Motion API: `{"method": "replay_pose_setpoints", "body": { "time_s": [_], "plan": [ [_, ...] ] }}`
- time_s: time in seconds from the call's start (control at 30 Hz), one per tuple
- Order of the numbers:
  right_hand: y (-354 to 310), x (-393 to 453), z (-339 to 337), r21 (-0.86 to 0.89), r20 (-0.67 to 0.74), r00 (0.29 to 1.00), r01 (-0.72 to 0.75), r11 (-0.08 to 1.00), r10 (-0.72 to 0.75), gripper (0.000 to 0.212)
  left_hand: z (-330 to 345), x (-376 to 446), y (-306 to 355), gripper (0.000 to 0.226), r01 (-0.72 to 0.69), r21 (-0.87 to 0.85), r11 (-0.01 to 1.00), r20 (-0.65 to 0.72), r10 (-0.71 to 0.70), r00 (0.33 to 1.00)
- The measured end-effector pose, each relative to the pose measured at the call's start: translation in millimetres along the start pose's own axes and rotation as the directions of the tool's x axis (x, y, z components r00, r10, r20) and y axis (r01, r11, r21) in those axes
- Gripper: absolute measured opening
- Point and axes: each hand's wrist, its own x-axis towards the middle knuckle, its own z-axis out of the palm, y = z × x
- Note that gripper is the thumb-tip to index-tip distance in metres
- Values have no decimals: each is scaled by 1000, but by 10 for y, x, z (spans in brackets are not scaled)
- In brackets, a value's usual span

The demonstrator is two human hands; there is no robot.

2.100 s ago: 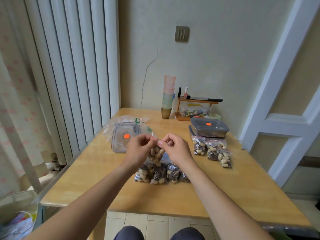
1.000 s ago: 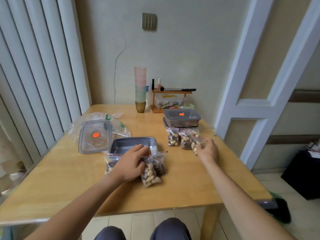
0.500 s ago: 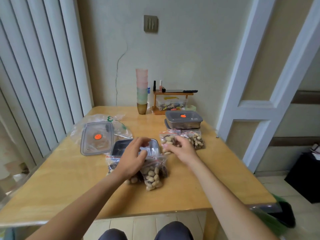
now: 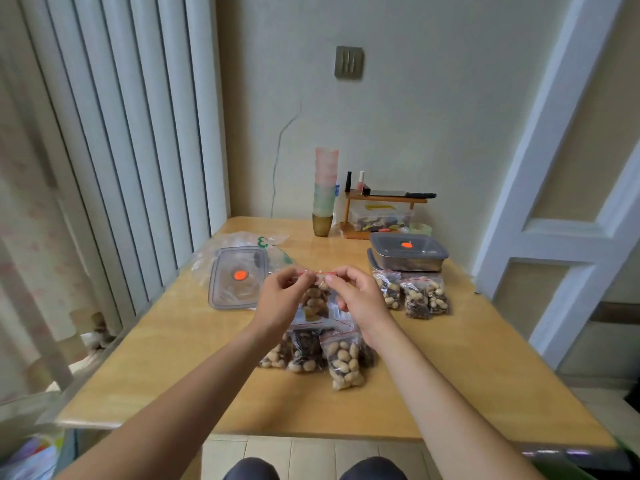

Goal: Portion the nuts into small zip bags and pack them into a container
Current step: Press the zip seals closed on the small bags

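Above the wooden table [image 4: 194, 344], both hands' fingers [image 4: 304, 277] pinch the hanging zip bag [image 4: 314, 299] by its top strip.

A small clear zip bag [image 4: 314, 299] of nuts is hanging upright above the table [image 4: 173, 344], while more filled bags [image 4: 325, 353] are lying bunched together right below it.

only legible mark: a green "3" printed on the clear plastic bag [image 4: 242, 244] lying under the loose lid [image 4: 238, 277] at the table's left; orange dots on both lids carry no readable text
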Motion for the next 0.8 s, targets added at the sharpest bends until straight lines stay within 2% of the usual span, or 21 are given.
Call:
{"method": "replay_pose_setpoints", "body": {
  "time_s": [0.13,0.33,0.47,0.53,0.67,0.8],
  "plan": [
    [-13,-1,74,-2,-18,999,37,999,-37,12,-36,-29,45,16,-20,-37,999,54,22,998],
    [-18,-9,139,-159,-55,995,76,984,-86,11,-46,-2,31,11,-4,-39,999,39,6,999],
    [-28,-30,102,-15,-14,998,60,998,-60,13,-72,11,85,10,-10,-21,1000,45,11,999],
    [-23,-38,71,-8,12,998,67,998,-66,13,-103,21,95,9,-12,5,1000,49,12,999],
    [-6,-42,19,-150,-14,996,82,985,-85,15,-154,-28,112,11,-15,82,996,81,8,997],
    [-4,-76,-59,-198,-31,996,79,977,-87,15,-189,-65,84,13,-45,265,963,14,43,999]
  ]
}}
